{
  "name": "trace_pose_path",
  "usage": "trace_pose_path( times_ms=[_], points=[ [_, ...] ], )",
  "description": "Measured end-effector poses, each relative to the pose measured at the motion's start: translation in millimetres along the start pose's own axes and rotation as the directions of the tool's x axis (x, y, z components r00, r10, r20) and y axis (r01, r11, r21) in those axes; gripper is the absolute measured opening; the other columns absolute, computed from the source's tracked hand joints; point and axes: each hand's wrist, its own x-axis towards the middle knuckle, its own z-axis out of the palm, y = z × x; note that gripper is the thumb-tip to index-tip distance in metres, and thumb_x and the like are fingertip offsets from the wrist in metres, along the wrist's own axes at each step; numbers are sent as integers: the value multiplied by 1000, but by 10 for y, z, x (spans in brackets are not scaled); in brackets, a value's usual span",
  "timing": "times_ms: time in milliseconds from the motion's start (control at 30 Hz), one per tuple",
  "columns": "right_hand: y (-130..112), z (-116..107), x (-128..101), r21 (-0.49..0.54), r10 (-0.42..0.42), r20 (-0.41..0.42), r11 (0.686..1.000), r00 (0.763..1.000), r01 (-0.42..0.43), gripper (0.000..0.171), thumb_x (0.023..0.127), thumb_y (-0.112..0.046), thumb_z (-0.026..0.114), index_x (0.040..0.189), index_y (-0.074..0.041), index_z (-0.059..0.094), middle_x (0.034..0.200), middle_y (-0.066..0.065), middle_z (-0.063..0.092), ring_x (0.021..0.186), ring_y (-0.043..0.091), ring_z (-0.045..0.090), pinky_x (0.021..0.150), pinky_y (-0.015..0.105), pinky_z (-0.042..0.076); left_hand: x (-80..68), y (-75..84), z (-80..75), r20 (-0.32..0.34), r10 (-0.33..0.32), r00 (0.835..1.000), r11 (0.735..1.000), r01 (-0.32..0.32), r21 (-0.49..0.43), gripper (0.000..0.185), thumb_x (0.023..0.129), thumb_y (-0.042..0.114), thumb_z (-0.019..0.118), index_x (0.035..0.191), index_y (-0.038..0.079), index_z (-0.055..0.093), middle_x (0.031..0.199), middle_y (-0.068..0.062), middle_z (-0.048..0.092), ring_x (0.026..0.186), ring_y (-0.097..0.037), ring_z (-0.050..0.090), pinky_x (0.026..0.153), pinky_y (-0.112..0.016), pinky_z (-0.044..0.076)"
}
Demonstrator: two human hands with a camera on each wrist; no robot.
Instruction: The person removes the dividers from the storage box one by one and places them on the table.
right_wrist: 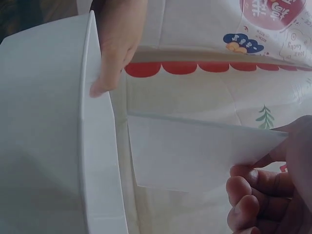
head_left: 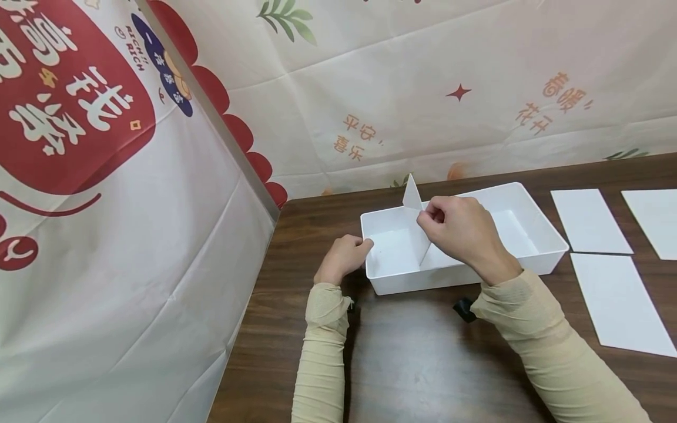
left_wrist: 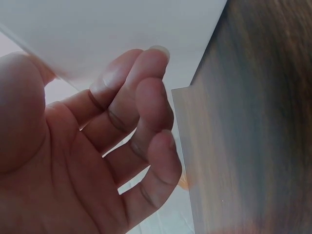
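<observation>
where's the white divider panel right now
In the head view the white divider panel stands upright across the left part of the white tray, pinched by the right hand, while the left hand touches the tray's left wall.

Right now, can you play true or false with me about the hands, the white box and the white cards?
1. The right hand pinches a white card standing upright in the box. True.
2. The left hand lies flat on the table, far from the box. False: it touches the box's left end.
3. Three more white sheets lie on the table to the right of the box. True.
4. The box is full of toys. False: only the card shows inside it.
5. The table is dark wood. True.
6. Both arms are bare. False: both wear beige sleeves.
</observation>
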Motion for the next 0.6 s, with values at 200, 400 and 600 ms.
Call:
trace_pose_path(
  times_ms=[200, 400, 600],
  points=[
    [76, -139, -27, -23, 28, -7, 999, 1000, -28, 21, 82, -11, 55, 63, -13, 61, 56, -2, 51, 54, 18, 45, 50, 32, 33, -10, 8, 0, 3, 5, 1000, 1000, -5, 8, 43, 97, 40, 42, 77, 10, 66, 70, -3, 61, 66, -19, 53, 61, -31, 40],
    [179, -292, -78, -45, 58, -13, 997, 998, -59, 19, 85, -12, 58, 67, -11, 65, 59, 0, 55, 55, 18, 46, 51, 32, 34, -8, -7, 11, 1, 10, 1000, 1000, -10, 1, 45, 97, 40, 41, 79, 7, 67, 68, -4, 61, 65, -19, 52, 60, -32, 39],
    [254, -411, -134, -54, 76, -30, 996, 997, -78, 19, 85, -12, 58, 68, -12, 66, 60, -1, 56, 55, 17, 46, 51, 30, 34, -10, -6, 17, 1, 14, 1000, 1000, -14, -14, 42, 97, 40, 42, 79, 11, 67, 71, -4, 61, 67, -19, 53, 61, -32, 40]
  ],
)
